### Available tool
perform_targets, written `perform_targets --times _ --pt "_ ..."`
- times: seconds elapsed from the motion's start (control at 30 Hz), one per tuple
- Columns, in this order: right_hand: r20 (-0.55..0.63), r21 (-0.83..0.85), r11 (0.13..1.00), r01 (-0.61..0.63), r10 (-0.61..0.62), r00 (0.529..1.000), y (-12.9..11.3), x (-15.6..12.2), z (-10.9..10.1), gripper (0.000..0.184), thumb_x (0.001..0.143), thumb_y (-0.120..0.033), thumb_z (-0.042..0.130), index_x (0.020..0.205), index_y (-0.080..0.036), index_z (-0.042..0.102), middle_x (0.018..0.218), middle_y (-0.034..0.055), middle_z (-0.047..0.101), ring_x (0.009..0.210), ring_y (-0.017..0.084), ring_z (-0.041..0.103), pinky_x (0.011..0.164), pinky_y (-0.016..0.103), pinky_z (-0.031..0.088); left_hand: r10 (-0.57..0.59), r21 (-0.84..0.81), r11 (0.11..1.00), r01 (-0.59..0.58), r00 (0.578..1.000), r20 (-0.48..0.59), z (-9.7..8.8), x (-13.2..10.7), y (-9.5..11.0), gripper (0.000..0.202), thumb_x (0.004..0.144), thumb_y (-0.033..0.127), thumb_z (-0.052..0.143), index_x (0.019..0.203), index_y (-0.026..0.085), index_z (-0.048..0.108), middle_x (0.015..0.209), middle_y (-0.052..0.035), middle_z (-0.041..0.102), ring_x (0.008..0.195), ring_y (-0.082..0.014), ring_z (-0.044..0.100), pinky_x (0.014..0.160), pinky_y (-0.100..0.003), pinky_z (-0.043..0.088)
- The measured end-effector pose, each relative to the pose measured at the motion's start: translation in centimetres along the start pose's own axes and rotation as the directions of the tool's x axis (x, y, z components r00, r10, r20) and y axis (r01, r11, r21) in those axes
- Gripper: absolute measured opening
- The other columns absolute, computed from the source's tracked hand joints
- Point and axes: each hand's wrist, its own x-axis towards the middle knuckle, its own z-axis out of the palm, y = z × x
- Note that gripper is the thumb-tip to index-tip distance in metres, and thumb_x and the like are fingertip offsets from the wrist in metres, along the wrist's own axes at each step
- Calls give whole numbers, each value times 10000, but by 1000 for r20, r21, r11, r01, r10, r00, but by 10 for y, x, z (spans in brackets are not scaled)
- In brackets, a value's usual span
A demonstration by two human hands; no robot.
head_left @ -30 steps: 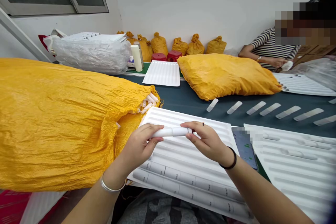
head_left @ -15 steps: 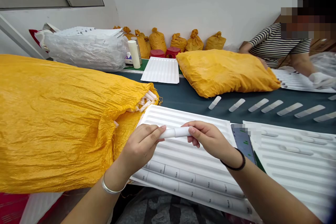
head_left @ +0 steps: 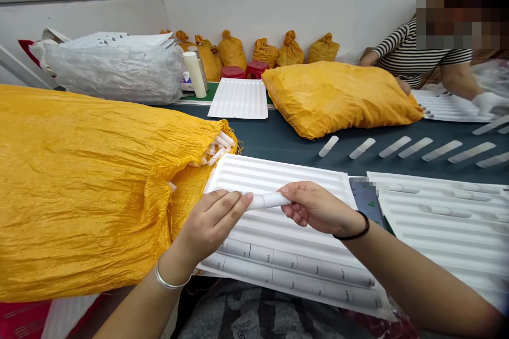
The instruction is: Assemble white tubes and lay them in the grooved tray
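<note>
Between my two hands is a slim white plastic tube (head_left: 274, 200), held level, with a seam where two parts meet. My left hand (head_left: 217, 220) is closed, its thumb and fingers pinching the left end. At the right end, the thumb and forefinger of my right hand (head_left: 314, 206) pinch the tube, the other fingers curled in. Beneath both hands lies a white ridged tray (head_left: 286, 172). Its near grooves hold rows of white tubes (head_left: 294, 264) with small dark print. A yellow woven sack (head_left: 87, 185) lies at left, with more white tubes (head_left: 218, 147) showing at its mouth.
Several translucent tubes (head_left: 415, 147) lie along the dark belt (head_left: 278, 140). A second ridged tray (head_left: 441, 243) is at right. Beyond the belt, a full yellow sack (head_left: 342, 98) lies near a co-worker in a striped shirt (head_left: 429, 69). A plastic-wrapped bundle (head_left: 115, 71) stands back left.
The view has shifted slightly. Both hands keep hold of the tube, and my right fingers have moved a little on its end. Another tube has come into view on the belt at far right.
</note>
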Motion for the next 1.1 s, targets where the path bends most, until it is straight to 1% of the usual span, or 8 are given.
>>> perform_targets --times 0.2,0.3,0.4,0.5,0.7,0.77,0.87,1.1 --pt "46 75 986 -152 149 988 13 5 -3 316 845 -425 573 757 -122 561 571 4 562 409 40 437 353 136 312 104 31 994 -105 994 43 0 1 -3 515 855 74 546 1348 143 416 1078 -106 648 934 -209 581 834 -359 492" --pt "47 -136 980 143 -138 989 22 7 -3 368 886 -465 488 972 -123 590 721 43 613 554 88 542 498 203 463 8 -77 997 -3 998 60 7 3 -2 499 849 74 550 1325 142 419 1002 -100 644 905 -203 576 819 -361 497" --pt "80 -536 681 499 -548 833 25 7 -6 445 870 -408 544 1250 -183 495 1001 80 614 830 151 586 761 320 514 -154 -207 964 166 985 73 14 4 1 422 861 122 550 1270 154 451 946 -95 628 886 -205 569 791 -364 499" --pt "222 -758 316 570 -697 682 24 2 -6 385 871 -304 568 1238 -206 505 1083 92 611 903 172 578 828 343 493 -241 -293 919 264 964 113 13 6 5 351 874 163 540 1220 161 483 962 -98 621 903 -209 566 794 -363 495" --pt "378 -760 138 635 -702 604 29 2 5 292 894 -228 530 1181 -173 532 1039 100 642 953 174 591 845 298 483 -224 -338 907 252 967 120 8 6 19 373 867 139 530 1234 167 468 932 -84 621 849 -195 569 748 -334 498" --pt "391 -840 86 535 -589 707 26 19 1 252 842 -246 598 1082 -169 597 1010 103 643 949 204 587 860 314 469 -195 -283 926 252 957 215 14 0 11 437 878 177 525 1301 182 414 1000 -93 626 917 -211 577 804 -359 504" --pt "47 -991 81 105 -528 848 6 60 -22 202 783 -257 635 963 -164 641 993 114 635 964 246 571 893 337 424 -375 -78 904 420 867 327 28 -15 -29 564 873 306 538 1371 153 323 1206 -145 562 1090 -253 543 917 -418 479" --pt "-513 -857 344 -383 -502 696 -42 121 -117 335 830 -225 527 1060 14 577 998 257 617 891 278 600 723 340 436 -658 258 753 605 680 324 5 -64 -148 255 836 196 439 984 133 637 981 -142 638 948 -281 593 885 -474 460"
